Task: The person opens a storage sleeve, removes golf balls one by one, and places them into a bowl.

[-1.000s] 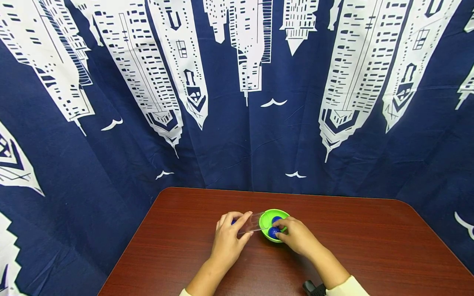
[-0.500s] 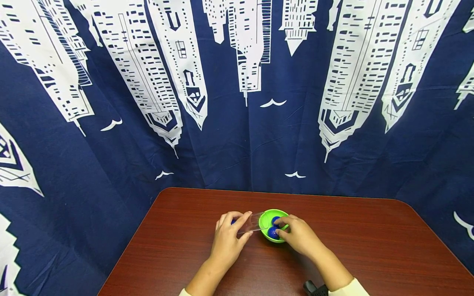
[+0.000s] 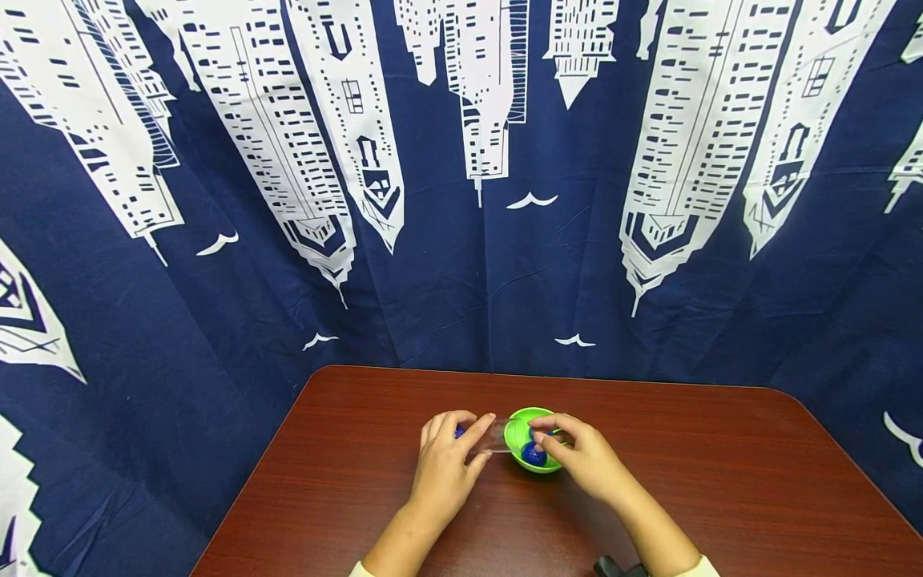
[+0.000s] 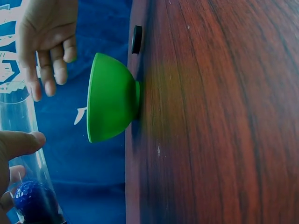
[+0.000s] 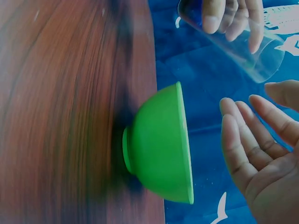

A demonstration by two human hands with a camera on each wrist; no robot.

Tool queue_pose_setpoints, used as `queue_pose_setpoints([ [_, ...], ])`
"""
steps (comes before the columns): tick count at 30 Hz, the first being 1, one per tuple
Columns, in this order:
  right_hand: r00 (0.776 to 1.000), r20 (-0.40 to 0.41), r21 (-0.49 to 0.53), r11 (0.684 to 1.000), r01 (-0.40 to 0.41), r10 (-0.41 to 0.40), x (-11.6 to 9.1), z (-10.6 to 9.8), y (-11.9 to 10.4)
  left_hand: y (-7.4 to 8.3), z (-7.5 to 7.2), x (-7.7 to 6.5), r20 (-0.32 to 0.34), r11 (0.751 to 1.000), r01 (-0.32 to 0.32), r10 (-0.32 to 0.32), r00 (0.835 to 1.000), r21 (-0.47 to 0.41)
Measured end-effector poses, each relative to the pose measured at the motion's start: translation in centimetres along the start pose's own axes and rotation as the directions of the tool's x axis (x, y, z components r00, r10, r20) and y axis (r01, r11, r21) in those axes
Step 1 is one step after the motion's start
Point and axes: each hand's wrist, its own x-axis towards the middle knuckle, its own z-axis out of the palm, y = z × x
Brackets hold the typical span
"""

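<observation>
My left hand (image 3: 441,473) holds a clear plastic cup (image 3: 497,437) tipped on its side, its mouth facing the bowl. Inside the cup's closed end sits a blue dimpled ball (image 4: 35,200), like a golf ball. The green bowl (image 3: 525,414) stands upright on the table, with blue balls in it, one (image 3: 534,455) plainly visible and another partly behind fingers. Over the bowl hovers my right hand (image 3: 587,457). Its fingers look loosely bent and hold nothing in the right wrist view, where the palm (image 5: 275,186) faces the cup's mouth.
A reddish-brown wooden table (image 3: 721,465) lies under everything. Behind it hangs a dark blue cloth (image 3: 447,320) with white buildings. A small black object (image 3: 611,567) lies by the right forearm, and a black disc (image 4: 137,39) shows at the table's edge in the left wrist view.
My right hand's fingertips have drawn up a little from the balls in the bowl. The cup has turned slightly in my left hand, and more of its ball shows.
</observation>
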Motion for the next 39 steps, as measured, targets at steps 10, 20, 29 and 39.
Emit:
queue_pose_setpoints([
  [10,0.993,0.081,0.265,0.962,0.065,-0.089,-0.7,0.4,-0.4,0.0,-0.4,0.3,-0.012,0.995,-0.070,0.071,0.997,0.078],
  [20,0.988,0.103,0.397,0.916,0.065,-0.115,-1.4,1.2,0.1,0.3,-0.6,0.4,0.014,0.988,-0.088,0.087,0.996,0.125],
  [29,0.987,0.079,0.449,0.889,0.093,-0.143,-1.6,1.9,0.7,0.5,-0.8,0.6,0.014,0.980,-0.107,0.106,0.994,0.170],
  [39,0.989,0.068,0.483,0.872,0.085,-0.134,-1.7,2.3,0.9,0.6,-0.8,0.7,-0.005,0.977,-0.114,0.117,0.993,0.181],
])
